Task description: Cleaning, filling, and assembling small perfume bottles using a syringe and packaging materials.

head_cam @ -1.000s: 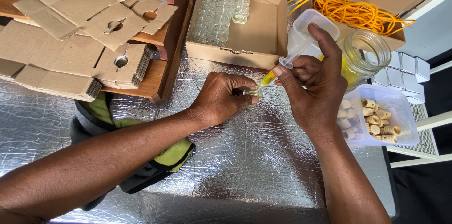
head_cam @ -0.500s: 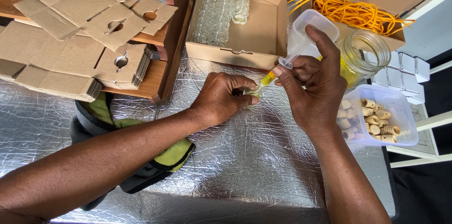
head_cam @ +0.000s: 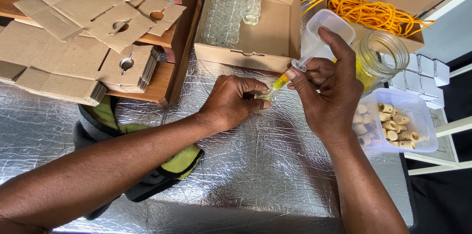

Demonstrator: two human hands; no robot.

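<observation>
Crinkled silver foil surface (head_cam: 246,175) as the work table, under daylight. At its middle, left hand (head_cam: 235,102) curled closed around a small clear glass vial (head_cam: 266,97), only a little of the glass visible between thumb and fingertips, near the foil. Just to the right, right hand (head_cam: 328,91) holding a clear plastic syringe with yellow liquid (head_cam: 291,73): barrel pinched between the fingers, thumb stretched up and pressed on the plunger end. Long axis of the syringe slanted, from upper right down to lower left; tip pointing down-left into the mouth of the vial, at the left fingertips. Yellow part of the barrel close to the tip, clear flange further up beside the index finger. Syringe lying across the inside of the right grip, tip out beyond the fingers, touching or nearly touching the vial; exact contact hidden. Behind the hands, open brown cardboard box (head_cam: 265,42) with rows of empty clear vials (head_cam: 228,8). Right of it, round glass jar with yellow liquid (head_cam: 378,57), and a clear plastic tub of small wooden corks (head_cam: 393,123). Far back, bundle of orange cord (head_cam: 368,13). On the left, stacks of flat brown cardboard cut-outs (head_cam: 73,32) on a wooden shelf, and a green and grey cloth (head_cam: 113,121) under the left forearm.
</observation>
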